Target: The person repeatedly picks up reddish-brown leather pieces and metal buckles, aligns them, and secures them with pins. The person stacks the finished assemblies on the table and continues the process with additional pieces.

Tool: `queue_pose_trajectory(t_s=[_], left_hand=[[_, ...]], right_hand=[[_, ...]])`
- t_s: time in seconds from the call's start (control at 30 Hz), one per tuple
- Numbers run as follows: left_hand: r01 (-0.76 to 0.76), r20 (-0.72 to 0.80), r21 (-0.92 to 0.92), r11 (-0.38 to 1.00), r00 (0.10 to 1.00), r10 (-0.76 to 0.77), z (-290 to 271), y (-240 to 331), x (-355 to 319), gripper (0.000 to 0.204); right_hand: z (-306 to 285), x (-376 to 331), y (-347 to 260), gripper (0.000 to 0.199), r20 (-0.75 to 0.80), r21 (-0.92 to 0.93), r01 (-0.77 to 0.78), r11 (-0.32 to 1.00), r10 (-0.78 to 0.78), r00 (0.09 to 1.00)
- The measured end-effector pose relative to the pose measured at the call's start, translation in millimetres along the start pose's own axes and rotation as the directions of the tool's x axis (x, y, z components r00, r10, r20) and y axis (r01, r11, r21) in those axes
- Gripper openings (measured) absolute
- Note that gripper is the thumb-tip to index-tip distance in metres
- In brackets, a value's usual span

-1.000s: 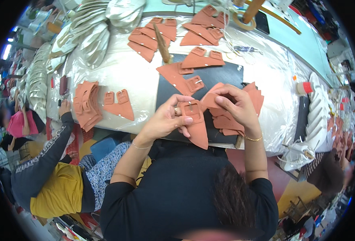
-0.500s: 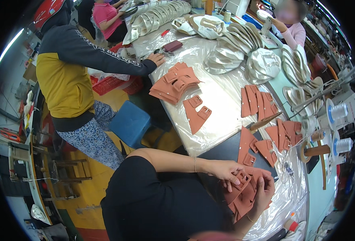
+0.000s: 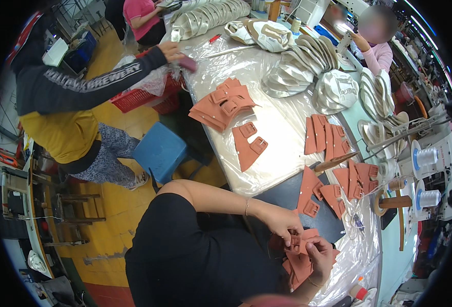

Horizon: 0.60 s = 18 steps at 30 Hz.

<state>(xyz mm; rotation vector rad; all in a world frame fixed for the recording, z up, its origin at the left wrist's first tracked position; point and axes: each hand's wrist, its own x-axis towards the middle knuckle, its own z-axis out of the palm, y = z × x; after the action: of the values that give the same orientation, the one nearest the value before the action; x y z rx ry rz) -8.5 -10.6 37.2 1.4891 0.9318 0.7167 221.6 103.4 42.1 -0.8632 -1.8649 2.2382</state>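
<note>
Buckle piece (image 3: 302,245): held up between both hands, at the near end of the table; its buckle (image 3: 295,242) lies by the left fingers, its flap (image 3: 311,234) by the right; its long way is partly hidden, so its line cannot be told.
Left hand (image 3: 281,221): thumb and finger almost closed, with the buckle's edge pinched between them; the piece is reached from the upper left.
Right hand (image 3: 321,262): thumb and fingertip brought close, with the flap's edge seemingly pinched; the piece is reached from the lower right, and neither hand is clearly nearer.
Pile (image 3: 298,269): orange pieces heaped just below the held one; whether they are touched by it cannot be told.
Black board (image 3: 282,198): set under two loose pieces (image 3: 307,189), just past the hands.
Table (image 3: 267,163): covered with shiny clear sheet; more orange pieces are laid out in bunches.
Stool (image 3: 162,149): blue; placed beside the table.
</note>
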Motion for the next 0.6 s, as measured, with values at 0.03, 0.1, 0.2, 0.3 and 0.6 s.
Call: queue_pose_trajectory(t_s=[0.03,0.1,0.2,0.3,0.6], left_hand=[[-0.004,0.023,0.117,0.993,1.000,0.001,-1.3,-0.5,1.7,0.021],[-0.011,0.053,0.222,0.975,0.999,0.000,-2.1,-0.3,3.4,0.021],[-0.021,0.065,0.219,0.975,0.998,0.007,-3.7,1.0,4.6,0.020],[-0.040,0.065,0.275,0.961,0.998,0.023,-4.0,0.0,4.7,0.020],[-0.036,0.047,0.327,0.944,0.999,0.022,1.1,1.0,9.3,0.021]], right_hand=[[0.5,0.0,0.3,0.011,-0.020,-0.016,-0.024,1.000,0.024,1.000],[1.7,0.5,0.8,0.010,-0.027,-0.007,-0.038,0.999,0.037,0.999],[2.9,1.5,0.6,0.009,0.087,0.002,-0.003,1.000,0.003,0.996],[4.2,2.0,-0.1,0.009,0.096,0.030,0.008,1.000,-0.011,0.995],[11.5,5.9,0.5,0.007,0.115,-0.035,0.031,0.999,-0.027,0.993]])
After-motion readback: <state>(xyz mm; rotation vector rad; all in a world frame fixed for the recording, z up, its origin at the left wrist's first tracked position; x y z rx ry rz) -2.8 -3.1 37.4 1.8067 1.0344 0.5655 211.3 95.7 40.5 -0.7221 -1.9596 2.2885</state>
